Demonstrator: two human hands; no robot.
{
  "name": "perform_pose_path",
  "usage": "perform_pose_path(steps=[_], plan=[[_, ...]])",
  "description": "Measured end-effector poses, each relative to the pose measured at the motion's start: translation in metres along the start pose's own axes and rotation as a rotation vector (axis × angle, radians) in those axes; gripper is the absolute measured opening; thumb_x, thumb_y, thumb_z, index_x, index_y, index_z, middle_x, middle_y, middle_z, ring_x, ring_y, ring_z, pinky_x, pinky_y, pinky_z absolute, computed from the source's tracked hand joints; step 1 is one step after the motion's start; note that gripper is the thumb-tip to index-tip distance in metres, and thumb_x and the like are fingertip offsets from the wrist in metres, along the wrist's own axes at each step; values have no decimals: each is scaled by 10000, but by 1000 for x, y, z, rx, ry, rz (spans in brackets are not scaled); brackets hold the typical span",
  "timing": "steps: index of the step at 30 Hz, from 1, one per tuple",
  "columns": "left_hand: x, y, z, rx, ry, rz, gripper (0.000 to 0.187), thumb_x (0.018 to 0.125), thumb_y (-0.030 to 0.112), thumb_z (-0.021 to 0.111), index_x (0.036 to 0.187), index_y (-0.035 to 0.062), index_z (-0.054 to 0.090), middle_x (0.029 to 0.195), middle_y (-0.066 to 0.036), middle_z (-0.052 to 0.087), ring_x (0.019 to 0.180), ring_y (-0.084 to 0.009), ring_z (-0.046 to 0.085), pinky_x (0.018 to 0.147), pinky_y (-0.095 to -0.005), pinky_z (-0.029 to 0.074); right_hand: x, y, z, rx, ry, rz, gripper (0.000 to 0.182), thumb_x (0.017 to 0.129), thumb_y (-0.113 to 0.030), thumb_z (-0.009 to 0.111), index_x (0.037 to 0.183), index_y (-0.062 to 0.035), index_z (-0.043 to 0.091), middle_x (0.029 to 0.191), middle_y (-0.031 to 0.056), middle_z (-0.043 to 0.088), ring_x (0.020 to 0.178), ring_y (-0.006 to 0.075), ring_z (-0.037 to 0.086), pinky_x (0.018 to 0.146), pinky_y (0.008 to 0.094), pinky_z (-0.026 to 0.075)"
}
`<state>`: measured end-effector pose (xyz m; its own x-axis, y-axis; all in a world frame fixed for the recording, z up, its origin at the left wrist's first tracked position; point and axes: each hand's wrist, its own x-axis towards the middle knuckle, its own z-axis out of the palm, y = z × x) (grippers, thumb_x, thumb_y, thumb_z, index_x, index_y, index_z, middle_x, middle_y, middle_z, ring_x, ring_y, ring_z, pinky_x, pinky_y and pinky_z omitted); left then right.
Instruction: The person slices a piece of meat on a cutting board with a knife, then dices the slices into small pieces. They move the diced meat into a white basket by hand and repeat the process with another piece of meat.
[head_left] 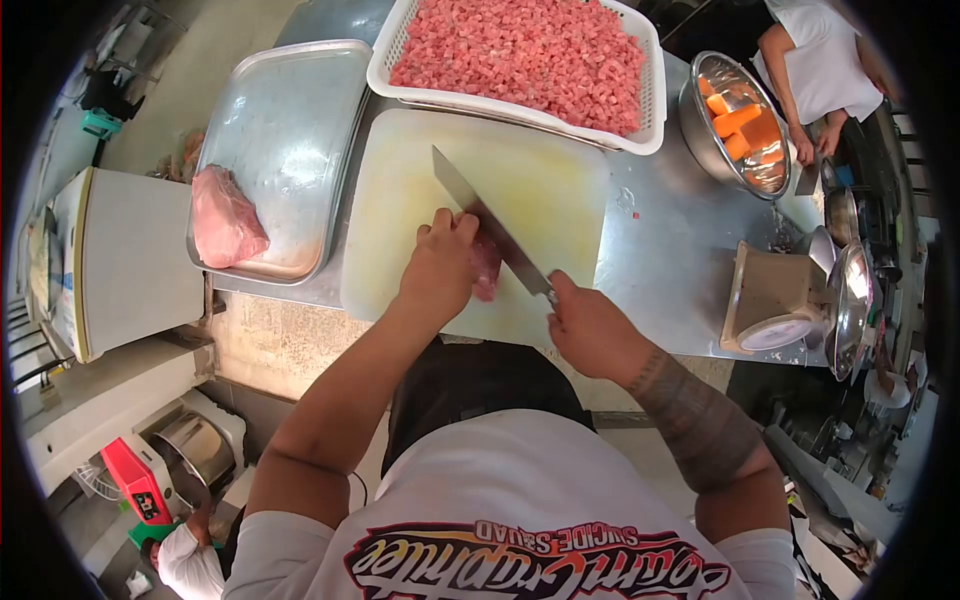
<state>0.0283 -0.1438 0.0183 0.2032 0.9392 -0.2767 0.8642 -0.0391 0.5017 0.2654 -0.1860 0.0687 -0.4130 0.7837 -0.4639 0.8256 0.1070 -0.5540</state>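
A long knife (490, 222) is in my right hand (590, 322), which is closed round its handle. Its blade slants to the upper left over the white cutting board (390, 180). My left hand (443, 262) presses with bent fingers on a piece of red meat (485, 268), just left of the blade; part of the meat is hidden under the hand. On the metal tray (285, 110) at the left lies a larger pink piece of meat (225, 220). Beyond the board, a white basket (655, 90) holds several small cubes of meat (520, 55).
A steel bowl (700, 130) with orange pieces (737, 120) stands on the metal table (650, 260) at the right. Near the right edge is a beige scale (775, 295). A co-worker (825, 60) holds a blade at the upper right; another person (190, 565) is at the lower left.
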Motion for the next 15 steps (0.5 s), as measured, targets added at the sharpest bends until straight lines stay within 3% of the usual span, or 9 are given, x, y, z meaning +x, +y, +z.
perform_pose_path(steps=[7,10,15], plan=[[-4,-1,-4,-102,67,28,693,750,66,905,1345,37,551,1317,-204,568,1154,-465,606,979,-500,554,65,-13,25,5,153,-13,299,949,-67,610,1209,1,480,837,259,684,828,483,683,742,592,521],[-4,-4,1,-49,101,50,717,748,94,916,1362,43,550,1317,-202,571,1155,-453,614,989,-493,552,35,-19,8,-56,157,37,291,939,-69,617,1190,-8,484,830,247,686,812,475,682,726,585,523],[-1,-6,4,-42,75,46,709,751,99,918,1359,46,557,1313,-196,571,1137,-448,625,997,-490,553,-49,-26,-37,-47,-8,114,273,950,-83,618,1177,0,492,815,231,679,819,460,692,740,571,538]])
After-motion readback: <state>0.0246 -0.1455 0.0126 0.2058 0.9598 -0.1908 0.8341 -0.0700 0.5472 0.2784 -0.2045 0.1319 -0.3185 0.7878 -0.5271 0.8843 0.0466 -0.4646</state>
